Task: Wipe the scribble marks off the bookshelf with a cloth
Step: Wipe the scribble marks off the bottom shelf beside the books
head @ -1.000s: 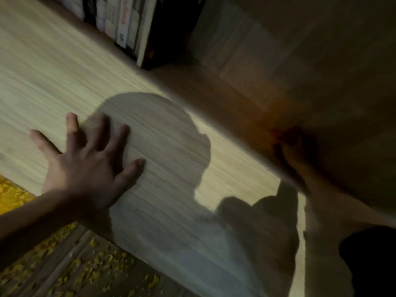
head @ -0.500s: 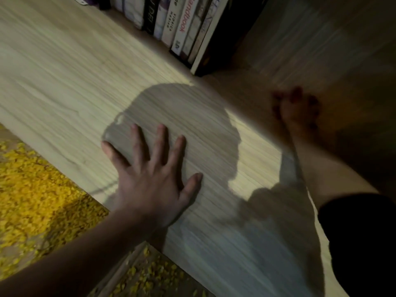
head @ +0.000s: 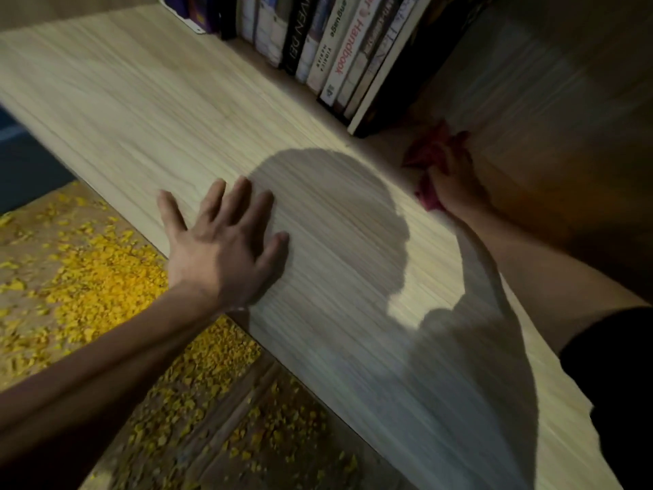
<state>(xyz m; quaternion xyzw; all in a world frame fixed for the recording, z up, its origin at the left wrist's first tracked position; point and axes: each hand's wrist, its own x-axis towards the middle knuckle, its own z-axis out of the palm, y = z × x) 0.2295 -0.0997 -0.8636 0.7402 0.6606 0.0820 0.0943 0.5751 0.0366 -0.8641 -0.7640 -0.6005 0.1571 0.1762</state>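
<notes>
Across the middle of the frame, from upper left to lower right, runs the broad pale wood panel of the bookshelf (head: 141, 100), its grain streaked lengthwise. Below it, in the lower left, lies a brown floor (head: 31, 242) strewn with yellow flecks. A large dark shadow (head: 335, 213) of a head and shoulders falls over the panel's centre and lower right. At the top centre a row of books (head: 339, 47) stands upright in the shelf compartment, spines facing out, the last one leaning against its neighbours. To the right of the books the compartment is dim.

From the lower left a bare forearm reaches up to the left hand (head: 226, 249), which lies flat on the panel at the shadow's edge, fingers straight and spread wide, holding nothing. At the right edge a black sleeve (head: 618, 383) ends above a bare forearm that leads into the compartment. There the right hand (head: 456, 185) grips a crumpled red cloth (head: 429, 150), fingers curled over it, in the upper right of the frame just beside the last book and pressed to the shelf's inner surface.
</notes>
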